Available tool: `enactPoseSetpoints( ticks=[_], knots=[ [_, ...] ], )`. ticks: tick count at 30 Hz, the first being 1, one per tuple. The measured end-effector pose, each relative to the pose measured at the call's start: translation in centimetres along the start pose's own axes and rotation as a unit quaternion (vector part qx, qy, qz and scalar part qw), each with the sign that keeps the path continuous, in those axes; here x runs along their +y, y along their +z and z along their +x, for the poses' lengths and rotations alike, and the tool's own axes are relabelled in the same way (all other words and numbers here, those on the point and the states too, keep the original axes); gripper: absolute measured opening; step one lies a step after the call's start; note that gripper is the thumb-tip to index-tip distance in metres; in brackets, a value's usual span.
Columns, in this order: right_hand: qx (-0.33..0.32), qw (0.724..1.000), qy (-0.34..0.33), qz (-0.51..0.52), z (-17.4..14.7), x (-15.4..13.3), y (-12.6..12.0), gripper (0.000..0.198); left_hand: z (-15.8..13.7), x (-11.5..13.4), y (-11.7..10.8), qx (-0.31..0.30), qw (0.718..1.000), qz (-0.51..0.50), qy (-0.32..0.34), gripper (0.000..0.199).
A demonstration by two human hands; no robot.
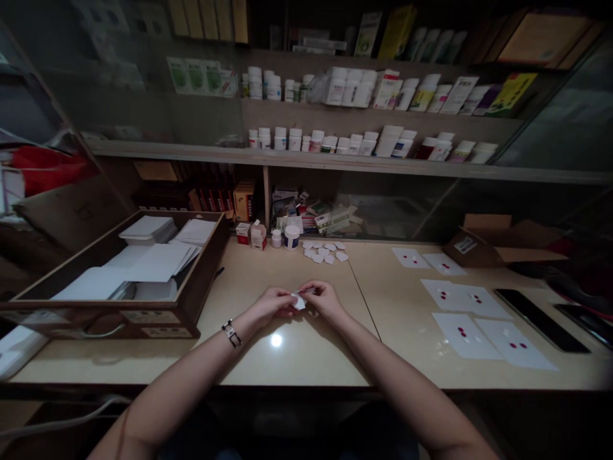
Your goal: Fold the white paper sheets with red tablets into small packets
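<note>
Between my two hands, over the middle of the counter, is a small folded white paper packet (299,301). My left hand (274,303), below a wrist with a watch (231,333), pinches its left side. The fingers of my right hand (324,298) close on its right side. Beyond the hands lies a group of folded white paper packets (324,253). To the right, several flat white paper sheets (464,335) carry small dark red pills (462,332) and some pale ones.
A wooden drawer (189,313) full of white paper sheets sits at left. White bottles (292,237) and small boxes (258,235) stand at the counter's back. A phone (541,319) and an open cardboard box (483,246) lie at right. Shelves (306,153) of medicine bottles rise behind.
</note>
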State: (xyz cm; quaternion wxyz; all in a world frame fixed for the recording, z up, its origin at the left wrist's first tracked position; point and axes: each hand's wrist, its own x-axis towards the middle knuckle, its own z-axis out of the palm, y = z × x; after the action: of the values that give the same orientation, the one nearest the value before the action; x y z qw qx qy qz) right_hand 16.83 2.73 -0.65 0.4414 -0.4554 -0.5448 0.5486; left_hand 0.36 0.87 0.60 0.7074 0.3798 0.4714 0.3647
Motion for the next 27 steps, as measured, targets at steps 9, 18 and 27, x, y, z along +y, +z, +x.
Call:
enactPoseSetpoints(
  ticks=[9, 18, 27],
  knots=[
    [-0.019, 0.961, -0.22, -0.166, -0.1, -0.4, -0.8, 0.011, 0.3, -0.2, -0.1, 0.008, 1.0, -0.021, 0.005, 0.024],
    [-0.063, 0.955, -0.254, -0.143, -0.1, -0.5, -1.2, 0.009, 0.0, 0.5, -0.2, -0.01, 0.999, -0.033, -0.031, 0.013],
    [-0.087, 0.945, -0.26, -0.181, -0.7, -0.4, -1.3, 0.012, -0.6, 1.1, -0.1, -0.021, 0.997, -0.058, -0.035, 0.009]
  ],
)
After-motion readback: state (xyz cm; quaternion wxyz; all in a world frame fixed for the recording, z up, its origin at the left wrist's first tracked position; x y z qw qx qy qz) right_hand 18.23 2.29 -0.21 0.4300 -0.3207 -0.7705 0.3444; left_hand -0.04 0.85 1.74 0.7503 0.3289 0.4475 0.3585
